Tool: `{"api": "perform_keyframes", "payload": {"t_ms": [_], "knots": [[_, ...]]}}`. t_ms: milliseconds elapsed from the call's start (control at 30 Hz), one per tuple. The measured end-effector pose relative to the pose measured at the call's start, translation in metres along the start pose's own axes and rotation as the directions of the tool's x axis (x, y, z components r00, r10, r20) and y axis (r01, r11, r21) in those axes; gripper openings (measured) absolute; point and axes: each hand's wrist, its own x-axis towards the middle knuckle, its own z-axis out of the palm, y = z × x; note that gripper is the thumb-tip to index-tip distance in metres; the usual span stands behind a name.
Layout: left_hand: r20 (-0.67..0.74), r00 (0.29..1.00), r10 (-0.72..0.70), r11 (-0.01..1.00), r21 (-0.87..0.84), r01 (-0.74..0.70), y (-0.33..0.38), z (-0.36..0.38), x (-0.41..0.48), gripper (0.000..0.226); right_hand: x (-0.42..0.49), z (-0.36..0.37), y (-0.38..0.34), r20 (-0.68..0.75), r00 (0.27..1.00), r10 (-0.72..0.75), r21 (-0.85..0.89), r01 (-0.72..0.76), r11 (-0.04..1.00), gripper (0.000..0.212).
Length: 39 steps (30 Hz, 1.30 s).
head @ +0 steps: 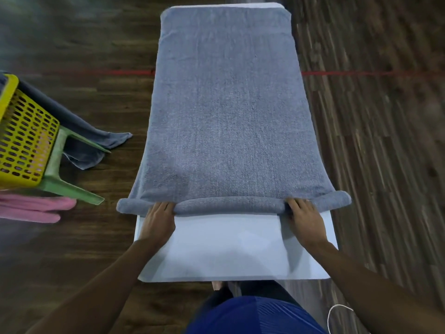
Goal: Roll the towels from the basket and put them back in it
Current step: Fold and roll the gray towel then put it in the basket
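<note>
A yellow perforated plastic basket (24,141) is being cut off by the left edge, its inside hidden, with a second grey towel (96,143) spilling out. One grey terry towel (226,104) is lying flat along a white rectangular table (226,249), its near end rolled into a thin tube. The left hand (159,220) and right hand (304,220) are gripping that roll, fingers curling over it.

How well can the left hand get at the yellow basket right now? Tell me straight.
Probably yes, once it lets go: the left hand grips the grey towel at its rolled end, but nothing stands between it and the yellow basket on the green stool to its left.
</note>
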Motion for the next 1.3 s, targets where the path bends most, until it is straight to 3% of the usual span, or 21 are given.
{"api": "perform_keyframes", "payload": {"t_ms": [67,200,333,433,600,767,867,967,1067,1167,1300], "knots": [[0.065,0.998,0.009,1.0,0.017,-0.01,-0.002,-0.004,0.001,0.011,0.001,-0.005,0.001,0.036,0.999,-0.013,-0.028,0.014,1.0,0.03],[0.251,0.967,-0.03,0.999,-0.017,0.035,-0.01,-0.009,0.008,0.018,0.009,-0.014,0.004,0.138,0.99,-0.006,-0.02,0.009,1.0,0.038],[-0.008,1.0,-0.02,0.998,0.064,0.02,-0.014,-0.002,0.009,0.023,0.014,-0.013,0.005,-0.008,1.0,0.015,0.0,-0.015,1.0,0.033],[-0.127,0.987,0.096,0.995,0.037,-0.092,-0.005,0.001,0.007,0.015,0.011,-0.005,0.005,-0.104,0.994,-0.044,-0.004,0.044,0.999,0.028],[0.014,1.0,0.02,0.999,0.027,-0.021,0.013,0.014,-0.004,0.052,0.007,-0.001,0.003,-0.053,0.998,-0.034,-0.073,0.03,0.997,0.038],[0.051,0.999,0.002,1.0,0.008,-0.002,0.011,0.002,0.009,0.036,0.023,-0.014,0.009,0.117,0.993,-0.012,-0.07,0.02,0.997,0.038],[0.146,0.989,-0.014,0.998,-0.051,0.021,0.005,-0.007,0.015,0.029,0.03,-0.024,0.008,0.256,0.966,0.035,-0.121,-0.004,0.993,0.043],[0.103,0.995,-0.003,0.996,-0.087,0.012,-0.001,-0.01,0.02,0.026,0.03,-0.021,0.008,0.097,0.994,0.054,-0.128,-0.042,0.991,0.03],[-0.053,0.998,0.027,0.998,0.06,-0.023,-0.003,-0.004,0.024,0.015,0.031,-0.011,0.006,-0.112,0.993,0.038,0.009,-0.037,0.999,0.023],[-0.102,0.993,0.066,0.997,0.035,-0.063,0.003,-0.002,0.023,0.019,0.03,-0.008,0.001,-0.084,0.996,-0.002,0.072,0.008,0.997,0.028],[0.008,0.999,0.04,0.996,0.073,-0.041,0.005,0.004,0.018,0.046,0.024,-0.003,-0.002,0.01,0.999,-0.031,-0.011,0.031,0.999,0.046]]}}
